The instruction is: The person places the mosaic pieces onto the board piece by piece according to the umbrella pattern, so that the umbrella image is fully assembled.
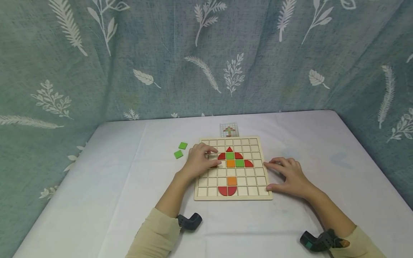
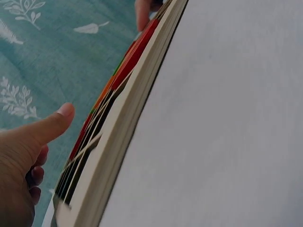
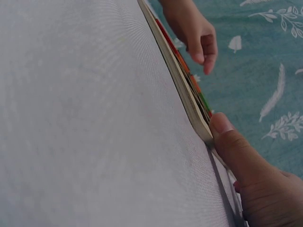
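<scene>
A wooden grid board (image 1: pixel 213 192) lies on the table with coloured pieces set in its squares. Over its left part is my left hand (image 1: pixel 200 160), thumb and index finger apart and nothing visible between them. Partly hidden beneath that thumb is a red piece (image 1: pixel 214 166). At the board's right edge my right hand (image 1: pixel 290 178) rests its spread thumb and index fingertips. Between the hands stand a red triangle (image 1: pixel 229 149), green squares (image 1: pixel 230 156), orange squares (image 1: pixel 231 163) and several rounded red pieces (image 1: pixel 248 163). Both wrist views show the board low from the side.
Two loose green squares, one nearer (image 1: pixel 178 154) and one farther (image 1: pixel 183 146), lie left of the board. A small pattern card (image 1: pixel 229 129) sits behind its far edge. A leaf-print cloth (image 1: pixel 174 71) hangs behind the white-covered table (image 1: pixel 129 200).
</scene>
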Motion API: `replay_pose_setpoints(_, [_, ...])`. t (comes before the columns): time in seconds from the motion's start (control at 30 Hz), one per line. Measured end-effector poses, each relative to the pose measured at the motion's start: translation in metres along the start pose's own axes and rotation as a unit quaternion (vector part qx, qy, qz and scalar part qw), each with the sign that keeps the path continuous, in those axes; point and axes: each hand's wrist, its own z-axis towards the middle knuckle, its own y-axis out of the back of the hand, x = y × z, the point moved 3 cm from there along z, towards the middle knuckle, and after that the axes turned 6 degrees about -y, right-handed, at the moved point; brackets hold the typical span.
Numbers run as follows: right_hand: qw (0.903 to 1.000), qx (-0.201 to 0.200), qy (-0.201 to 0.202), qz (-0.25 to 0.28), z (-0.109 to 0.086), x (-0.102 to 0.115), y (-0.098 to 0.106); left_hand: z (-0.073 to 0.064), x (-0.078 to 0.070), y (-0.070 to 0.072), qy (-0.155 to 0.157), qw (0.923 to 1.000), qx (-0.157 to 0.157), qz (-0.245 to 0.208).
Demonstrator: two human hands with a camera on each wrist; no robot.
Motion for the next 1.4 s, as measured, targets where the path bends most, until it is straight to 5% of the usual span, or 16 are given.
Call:
replay_pose_setpoints(0.67, [1.0, 0.005, -0.005, 0.006, -0.001, -0.001, 0.002, -0.023, 0.038, 0.043, 0.028, 0.9987, -0.042, 0.005])
replay_pose_setpoints(0.97, [0.9999, 0.006, -0.007, 0.008, -0.001, -0.001, 0.001, -0.034, 0.055, 0.061, 0.071, 0.9955, -0.063, -0.001])
replay_pose_setpoints(1.23, [1.0, 0.004, -0.002, 0.007, -0.001, 0.0, 0.0, -0.039, 0.067, 0.071, 0.08, 0.9944, -0.067, 0.018])
replay_pose_setpoints(1.4, [1.0, 0.002, 0.0, 0.005, -0.001, 0.0, 0.0, -0.04, 0.076, 0.073, 0.116, 0.9911, -0.06, 0.027])
